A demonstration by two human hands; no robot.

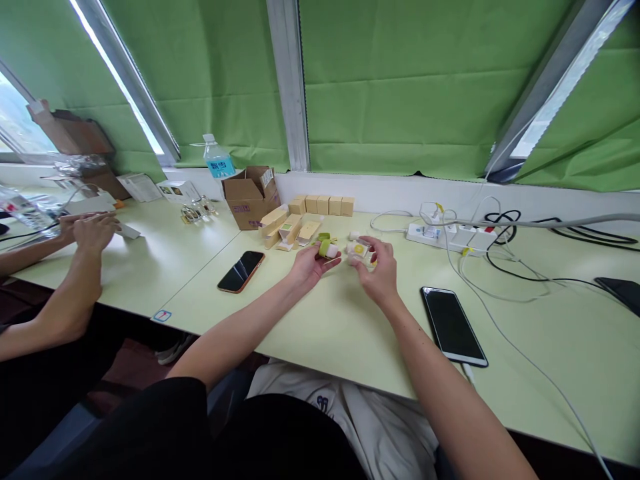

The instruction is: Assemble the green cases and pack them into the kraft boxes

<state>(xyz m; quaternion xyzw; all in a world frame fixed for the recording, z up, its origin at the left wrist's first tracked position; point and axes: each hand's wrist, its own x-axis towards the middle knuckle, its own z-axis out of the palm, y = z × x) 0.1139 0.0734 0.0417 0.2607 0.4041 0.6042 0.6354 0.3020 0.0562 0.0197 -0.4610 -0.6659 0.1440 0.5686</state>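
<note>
My left hand (311, 267) is closed round a small green and white piece (327, 249), palm turned up. Opposite it, my right hand (377, 267) grips a small clear and white piece with a yellow mark (358, 249) between thumb and fingers. Another green piece (325, 237) lies on the table just behind my left hand. Behind and left of the hands are several open small cartons (290, 228), with a row of closed tan boxes (327, 205) farther back.
A black phone (241, 271) lies left, another phone (454, 325) right. A cardboard box (251, 198) stands behind, near a bottle (219, 159). A power strip (450, 237) with tangled cables occupies the right back. Another person's hands (95, 230) work at far left.
</note>
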